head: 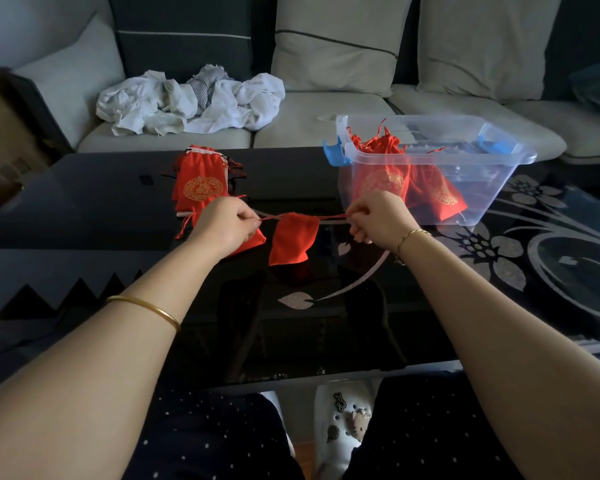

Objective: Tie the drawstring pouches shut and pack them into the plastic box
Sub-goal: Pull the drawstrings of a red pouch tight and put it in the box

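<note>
A small red drawstring pouch (pixel 291 239) hangs between my hands above the black glass table (pixel 94 209), its mouth gathered tight. My left hand (pixel 224 225) pinches the left end of its red drawstring, and my right hand (pixel 381 216) pinches the right end, so the cord is stretched straight. A pile of flat red pouches (pixel 200 183) with gold emblems lies on the table behind my left hand. The clear plastic box (pixel 482 188) with blue latches stands behind my right hand and holds several red pouches (pixel 430 188).
A grey sofa (pixel 326 109) runs along the far side of the table, with a heap of white cloth (pixel 191 103) on its seat. The table's right part has a silver flower pattern. My knees and a white clog (pixel 343 424) show below the near edge.
</note>
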The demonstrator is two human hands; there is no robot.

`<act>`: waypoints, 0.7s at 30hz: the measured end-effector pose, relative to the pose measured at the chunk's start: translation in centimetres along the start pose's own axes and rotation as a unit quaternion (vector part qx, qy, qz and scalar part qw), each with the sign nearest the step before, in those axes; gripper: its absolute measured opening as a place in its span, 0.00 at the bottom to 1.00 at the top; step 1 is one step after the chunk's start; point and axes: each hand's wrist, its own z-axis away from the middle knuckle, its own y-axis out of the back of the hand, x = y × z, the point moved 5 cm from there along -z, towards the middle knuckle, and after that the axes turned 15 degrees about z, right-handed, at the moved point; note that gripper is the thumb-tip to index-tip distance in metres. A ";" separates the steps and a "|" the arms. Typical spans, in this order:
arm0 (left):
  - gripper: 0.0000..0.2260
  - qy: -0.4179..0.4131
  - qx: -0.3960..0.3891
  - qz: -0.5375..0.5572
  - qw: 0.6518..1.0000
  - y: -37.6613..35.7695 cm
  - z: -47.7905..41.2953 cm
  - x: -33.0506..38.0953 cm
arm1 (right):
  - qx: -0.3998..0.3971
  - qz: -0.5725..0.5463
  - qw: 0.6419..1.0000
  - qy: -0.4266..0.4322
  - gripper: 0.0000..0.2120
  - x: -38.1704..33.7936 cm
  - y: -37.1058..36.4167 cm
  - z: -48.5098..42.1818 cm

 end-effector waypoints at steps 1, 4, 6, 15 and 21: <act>0.07 0.012 0.006 -0.001 1.000 0.2 0.0 -0.5 | -0.005 -0.020 1.000 -0.012 0.11 0.3 -0.1 0.0; 0.08 0.045 0.031 0.011 0.998 0.9 0.0 -1.7 | -0.046 -0.111 0.992 -0.047 0.10 0.6 -0.3 0.3; 0.08 0.056 0.055 0.017 0.997 1.3 -0.1 -2.1 | -0.043 -0.133 0.990 -0.027 0.07 0.4 0.0 0.5; 0.14 0.144 0.147 0.120 0.971 2.3 -0.2 -2.8 | -0.031 -0.251 0.959 -0.130 0.20 2.0 0.3 0.8; 0.14 0.383 0.126 0.514 0.757 0.6 0.7 -3.4 | -0.185 -0.622 0.724 -0.233 0.20 1.6 -1.5 1.4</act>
